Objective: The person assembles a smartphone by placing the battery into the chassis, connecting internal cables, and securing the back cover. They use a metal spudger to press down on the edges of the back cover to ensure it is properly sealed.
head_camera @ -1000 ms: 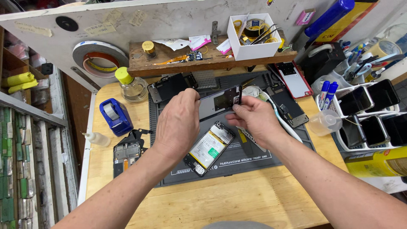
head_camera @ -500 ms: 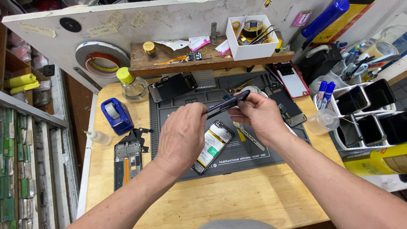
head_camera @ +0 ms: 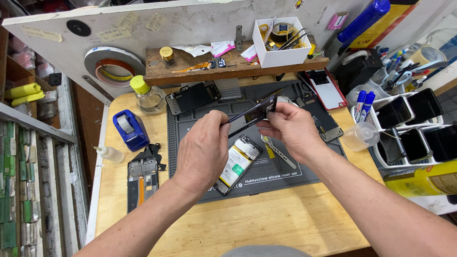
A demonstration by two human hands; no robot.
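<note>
Both hands held a thin dark phone panel edge-on above the grey repair mat (head_camera: 295,176) on the wooden surface (head_camera: 266,223).

The left hand (head_camera: 202,150) pinched one end and the right hand (head_camera: 290,128) the other end of the phone panel (head_camera: 252,114); an even edge grip without flexing would have suited it best. An opened phone (head_camera: 236,164) lay beneath. Behind stood a white box (head_camera: 278,45), a blue tape dispenser (head_camera: 129,129) and a yellow-capped bottle (head_camera: 146,95).

Both hands (head_camera: 247,138) hold a dark panel (head_camera: 251,114), perhaps a phone screen, above the grey mat (head_camera: 285,171).
</note>
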